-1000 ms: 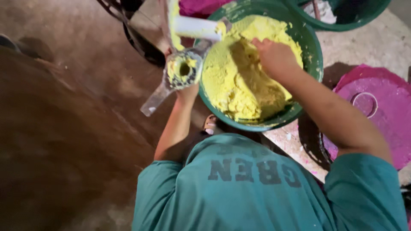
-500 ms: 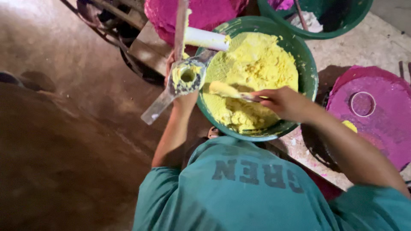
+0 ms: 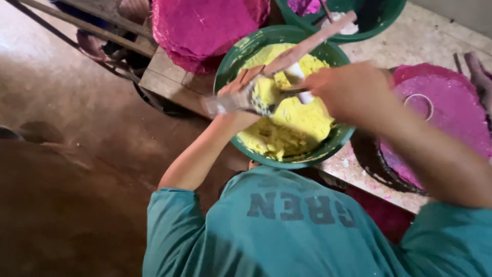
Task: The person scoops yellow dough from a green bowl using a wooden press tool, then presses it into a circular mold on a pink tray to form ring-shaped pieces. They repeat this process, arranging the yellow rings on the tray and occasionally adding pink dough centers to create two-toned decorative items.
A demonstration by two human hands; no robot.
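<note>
A green bowl (image 3: pixel 241 51) holds yellow powder (image 3: pixel 302 123) and sits in front of my chest. My left hand (image 3: pixel 241 90) is closed around a short tubular mould (image 3: pixel 225 102) caked with yellow paste, held over the bowl's left rim. My right hand (image 3: pixel 348 87), blurred, grips a thin tool (image 3: pixel 292 88) whose tip points at the mould's mouth. A wooden stick (image 3: pixel 312 43) slants across the bowl just above both hands. A white pipe piece (image 3: pixel 300 77) shows behind the tool.
A pink powder mound (image 3: pixel 205 25) stands behind the bowl on the left. A pink disc with a ring on it (image 3: pixel 446 113) lies to the right. A second green bowl (image 3: pixel 379 23) sits at the top. Brown floor (image 3: pixel 66 154) spreads left.
My right hand has risen out of the yellow powder and moved left to the mould. The left hand has swung the mould right, over the bowl. The view has shifted.
</note>
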